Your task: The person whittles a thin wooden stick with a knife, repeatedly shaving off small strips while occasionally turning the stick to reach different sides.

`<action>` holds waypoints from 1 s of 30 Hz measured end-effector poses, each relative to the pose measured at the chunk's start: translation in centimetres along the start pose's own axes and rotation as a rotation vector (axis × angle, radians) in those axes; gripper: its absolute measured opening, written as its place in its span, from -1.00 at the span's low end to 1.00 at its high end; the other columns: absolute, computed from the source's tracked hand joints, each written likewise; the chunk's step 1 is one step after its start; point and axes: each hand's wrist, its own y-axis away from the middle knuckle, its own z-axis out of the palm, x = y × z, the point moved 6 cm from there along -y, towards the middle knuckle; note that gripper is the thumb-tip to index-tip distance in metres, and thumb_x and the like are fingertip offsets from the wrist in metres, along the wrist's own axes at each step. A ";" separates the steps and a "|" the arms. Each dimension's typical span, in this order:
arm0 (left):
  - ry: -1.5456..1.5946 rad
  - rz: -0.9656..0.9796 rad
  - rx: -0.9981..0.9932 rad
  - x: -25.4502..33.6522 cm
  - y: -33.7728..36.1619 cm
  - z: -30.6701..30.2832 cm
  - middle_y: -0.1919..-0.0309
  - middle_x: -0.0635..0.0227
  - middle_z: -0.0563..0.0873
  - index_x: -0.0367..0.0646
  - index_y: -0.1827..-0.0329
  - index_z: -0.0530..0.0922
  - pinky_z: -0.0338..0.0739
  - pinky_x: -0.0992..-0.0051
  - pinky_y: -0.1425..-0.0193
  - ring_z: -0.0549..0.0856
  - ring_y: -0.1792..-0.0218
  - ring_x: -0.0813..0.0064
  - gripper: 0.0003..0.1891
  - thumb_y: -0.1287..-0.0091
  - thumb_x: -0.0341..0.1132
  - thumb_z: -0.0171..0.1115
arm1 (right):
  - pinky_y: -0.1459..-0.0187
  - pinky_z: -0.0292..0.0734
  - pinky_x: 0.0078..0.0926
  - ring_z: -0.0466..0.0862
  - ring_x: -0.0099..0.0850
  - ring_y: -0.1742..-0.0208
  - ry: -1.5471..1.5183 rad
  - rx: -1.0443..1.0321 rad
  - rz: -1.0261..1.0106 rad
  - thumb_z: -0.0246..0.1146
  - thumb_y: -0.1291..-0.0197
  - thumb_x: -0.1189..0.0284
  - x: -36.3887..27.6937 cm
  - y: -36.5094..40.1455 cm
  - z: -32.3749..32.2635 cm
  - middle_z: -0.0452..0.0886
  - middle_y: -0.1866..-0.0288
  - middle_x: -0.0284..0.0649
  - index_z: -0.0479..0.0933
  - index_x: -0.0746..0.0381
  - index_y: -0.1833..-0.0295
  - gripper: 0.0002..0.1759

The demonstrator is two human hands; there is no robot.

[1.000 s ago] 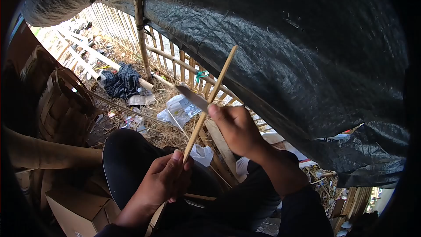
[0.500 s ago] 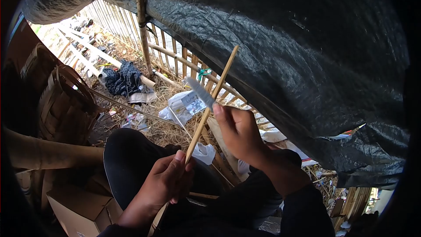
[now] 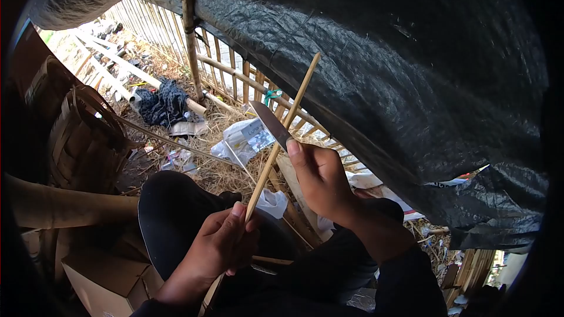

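Note:
A long, thin bamboo strip (image 3: 262,183) slants up and away to the right in front of me. My left hand (image 3: 222,240) is closed around its lower part, thumb on top, and the strip's near end passes below the wrist. In my right hand (image 3: 322,179) is a knife (image 3: 271,124), its handle hidden in the fist and the thumb at the base of the blade. The blade points up and left and crosses the strip above its middle, seemingly against it.
A black tarp (image 3: 376,94) hangs at the right, along a bamboo fence (image 3: 235,73). Left stand a woven basket (image 3: 82,135), a thick bamboo pole (image 3: 76,202) and a cardboard box (image 3: 106,282). Plastic bags (image 3: 238,144) and dry straw litter the ground.
The knife blade has turned, its face now dark instead of bright. Both hands stay nearly in place, and the strip's far end sits slightly higher.

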 end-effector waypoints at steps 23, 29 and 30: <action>-0.094 0.023 -0.044 -0.1 -0.4 -0.1 0.72 0.51 0.30 -0.15 0.26 0.35 0.16 0.63 0.75 0.26 0.81 0.68 -0.54 -0.59 0.07 -0.24 | 0.60 0.18 -0.40 0.27 -0.60 0.71 0.102 -0.022 0.053 0.08 -0.48 0.10 0.2 -0.5 -0.9 0.27 0.78 -0.36 0.40 0.28 0.57 -0.40; -0.139 -0.025 -0.014 -0.3 -0.1 -0.2 0.72 0.51 0.31 -0.15 0.27 0.35 0.17 0.63 0.75 0.27 0.81 0.68 -0.54 -0.59 0.06 -0.24 | 0.53 0.14 -0.55 0.21 -0.73 0.57 0.139 -0.014 -0.090 0.06 -0.50 0.10 -0.1 0.7 -0.1 0.24 0.67 -0.54 0.48 0.31 0.46 -0.45; -0.140 -0.035 -0.014 -0.4 -0.1 -0.2 0.72 0.51 0.31 -0.15 0.27 0.35 0.17 0.63 0.75 0.27 0.81 0.68 -0.54 -0.59 0.06 -0.24 | 0.50 0.16 -0.54 0.22 -0.71 0.55 0.099 0.005 0.060 0.07 -0.50 0.15 0.3 -0.1 -1.2 0.26 0.66 -0.52 0.48 0.31 0.45 -0.48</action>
